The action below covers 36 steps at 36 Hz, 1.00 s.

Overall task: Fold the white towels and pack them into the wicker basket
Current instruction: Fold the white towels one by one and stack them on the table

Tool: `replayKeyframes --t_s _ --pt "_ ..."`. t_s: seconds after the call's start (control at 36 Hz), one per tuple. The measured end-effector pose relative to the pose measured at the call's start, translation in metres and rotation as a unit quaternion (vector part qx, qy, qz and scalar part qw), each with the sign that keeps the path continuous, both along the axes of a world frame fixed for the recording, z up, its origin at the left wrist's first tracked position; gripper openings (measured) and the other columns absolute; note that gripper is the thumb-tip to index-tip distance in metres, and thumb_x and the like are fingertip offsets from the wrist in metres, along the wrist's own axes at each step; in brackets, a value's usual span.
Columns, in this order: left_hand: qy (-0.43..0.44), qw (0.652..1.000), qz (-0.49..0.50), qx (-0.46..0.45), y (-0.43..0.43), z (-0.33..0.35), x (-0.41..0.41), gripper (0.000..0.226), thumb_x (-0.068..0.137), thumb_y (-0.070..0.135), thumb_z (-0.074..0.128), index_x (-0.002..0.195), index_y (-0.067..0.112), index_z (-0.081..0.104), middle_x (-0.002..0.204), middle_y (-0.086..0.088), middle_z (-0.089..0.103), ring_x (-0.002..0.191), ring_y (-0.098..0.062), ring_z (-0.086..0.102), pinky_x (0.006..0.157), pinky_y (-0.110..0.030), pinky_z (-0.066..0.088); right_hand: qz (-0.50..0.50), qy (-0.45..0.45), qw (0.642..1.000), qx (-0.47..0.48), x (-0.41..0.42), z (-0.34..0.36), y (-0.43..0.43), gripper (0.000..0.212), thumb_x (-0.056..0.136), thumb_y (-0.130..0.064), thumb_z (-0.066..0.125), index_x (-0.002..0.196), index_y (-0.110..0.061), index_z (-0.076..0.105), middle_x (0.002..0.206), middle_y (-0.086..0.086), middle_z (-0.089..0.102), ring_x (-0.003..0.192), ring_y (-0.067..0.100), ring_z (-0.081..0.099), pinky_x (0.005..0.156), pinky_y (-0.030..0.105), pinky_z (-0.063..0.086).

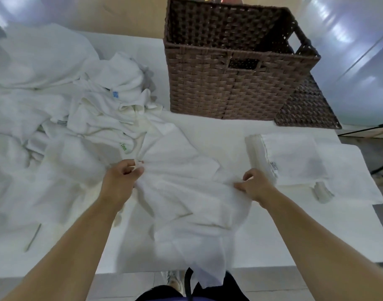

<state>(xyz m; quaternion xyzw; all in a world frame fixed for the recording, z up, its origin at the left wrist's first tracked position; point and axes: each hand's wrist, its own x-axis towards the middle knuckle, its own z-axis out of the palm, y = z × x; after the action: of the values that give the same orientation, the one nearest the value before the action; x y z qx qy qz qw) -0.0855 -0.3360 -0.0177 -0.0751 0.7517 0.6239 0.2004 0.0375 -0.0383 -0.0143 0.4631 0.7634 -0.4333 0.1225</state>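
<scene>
A crumpled white towel (184, 205) lies spread in front of me and hangs over the near edge of the table. My left hand (121, 179) pinches its upper left part. My right hand (254, 185) grips its right edge. A heap of unfolded white towels (77, 114) covers the left of the table. At the right lies a stack of folded white towels (294, 161). The brown wicker basket (225, 92) stands at the back, and I see nothing in the part of its inside that shows.
The white table (273, 240) ends close to my body at the bottom and at the right past the folded stack. The basket's dark lid or flap (307, 109) lies beside its right wall. Black tripod legs (379, 166) stand on the floor at the right.
</scene>
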Motion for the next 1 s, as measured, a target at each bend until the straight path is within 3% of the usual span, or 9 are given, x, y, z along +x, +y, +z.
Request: replayKeyframes --t_s 0.11,0.28,0.42,0.5,0.61,0.72,0.81,0.92,1.0 --pt "0.016 0.999 -0.005 0.036 -0.009 0.019 -0.010 0.026 0.090 0.001 0.057 0.076 0.020 0.069 0.065 0.008 0.068 0.067 -0.013 0.059 0.078 -0.035 0.045 -0.048 0.073 0.996 0.005 0.001 0.021 0.004 0.034 0.069 -0.013 0.084 0.085 -0.017 0.054 0.095 0.004 0.054 0.089 0.026 0.055 0.072 0.035 0.049" --pt "0.035 0.997 0.005 0.075 -0.017 0.047 -0.017 0.039 0.090 0.001 0.057 0.065 0.025 0.073 0.062 0.009 0.064 0.066 -0.014 0.054 0.065 -0.026 0.042 -0.147 0.191 0.955 -0.174 -0.005 0.057 0.014 0.021 0.080 -0.003 0.072 0.091 -0.015 0.060 0.111 0.015 0.061 0.093 0.026 0.060 0.072 0.035 0.052" --pt "0.040 0.990 0.046 0.129 -0.018 0.077 -0.022 0.028 0.090 0.001 0.057 0.117 0.003 0.063 0.108 -0.010 0.067 0.097 -0.023 0.060 0.094 -0.038 0.046 -0.150 0.267 0.917 -0.254 -0.006 0.108 0.014 0.013 0.093 -0.001 0.053 0.098 -0.009 0.062 0.097 0.011 0.064 0.085 0.020 0.060 0.061 0.027 0.059" --pt "0.067 0.984 0.075 0.149 -0.017 0.099 -0.020 0.027 0.090 0.001 0.057 0.116 0.005 0.063 0.098 -0.002 0.069 0.089 -0.017 0.061 0.088 -0.033 0.047 -0.115 0.285 0.910 -0.280 -0.006 0.134 0.017 0.019 0.097 -0.002 0.046 0.104 -0.011 0.061 0.099 0.008 0.064 0.086 0.019 0.061 0.057 0.023 0.058" --pt "0.116 0.976 0.083 0.164 -0.017 0.133 -0.015 0.021 0.090 -0.003 0.054 0.101 0.011 0.065 0.082 0.002 0.070 0.076 -0.010 0.063 0.070 -0.018 0.053 -0.077 0.315 0.920 -0.219 -0.005 0.158 0.022 0.024 0.095 0.000 0.049 0.111 -0.012 0.063 0.101 0.002 0.064 0.088 0.015 0.061 0.060 0.023 0.057" --pt "0.162 0.970 0.080 0.160 -0.025 0.159 -0.009 0.020 0.086 0.000 0.062 0.095 0.016 0.068 0.090 -0.002 0.069 0.089 -0.016 0.063 0.080 -0.023 0.053 -0.059 0.358 0.925 -0.111 0.002 0.181 0.027 0.024 0.086 -0.001 0.064 0.093 -0.024 0.070 0.113 0.008 0.064 0.100 0.025 0.062 0.084 0.037 0.055" --pt "0.199 0.969 0.067 0.131 -0.025 0.182 -0.002 0.026 0.085 0.002 0.066 0.109 0.010 0.066 0.094 -0.002 0.067 0.091 -0.015 0.062 0.087 -0.025 0.052 -0.025 0.399 0.916 -0.030 0.015 0.203 0.025 0.029 0.080 -0.001 0.071 0.089 -0.028 0.071 0.104 0.010 0.065 0.092 0.025 0.064 0.081 0.034 0.057" --pt "0.294 0.956 0.017 0.020 -0.024 0.208 0.016 0.046 0.074 -0.002 0.075 0.117 0.013 0.063 0.091 0.004 0.066 0.063 0.010 0.061 0.059 0.000 0.045 -0.006 0.424 0.905 0.012 0.030 0.224 0.024 0.034 0.080 0.002 0.071 0.097 -0.027 0.070 0.096 0.003 0.069 0.090 0.023 0.065 0.083 0.039 0.056" --pt "0.321 0.942 -0.024 -0.097 -0.026 0.217 0.030 0.054 0.065 -0.003 0.081 0.115 0.008 0.065 0.083 0.004 0.064 0.060 0.004 0.061 0.055 0.001 0.040 -0.010 0.420 0.907 -0.022 0.039 0.230 0.025 0.040 0.080 0.005 0.069 0.103 -0.027 0.070 0.104 0.005 0.068 0.101 0.027 0.064 0.082 0.034 0.054"
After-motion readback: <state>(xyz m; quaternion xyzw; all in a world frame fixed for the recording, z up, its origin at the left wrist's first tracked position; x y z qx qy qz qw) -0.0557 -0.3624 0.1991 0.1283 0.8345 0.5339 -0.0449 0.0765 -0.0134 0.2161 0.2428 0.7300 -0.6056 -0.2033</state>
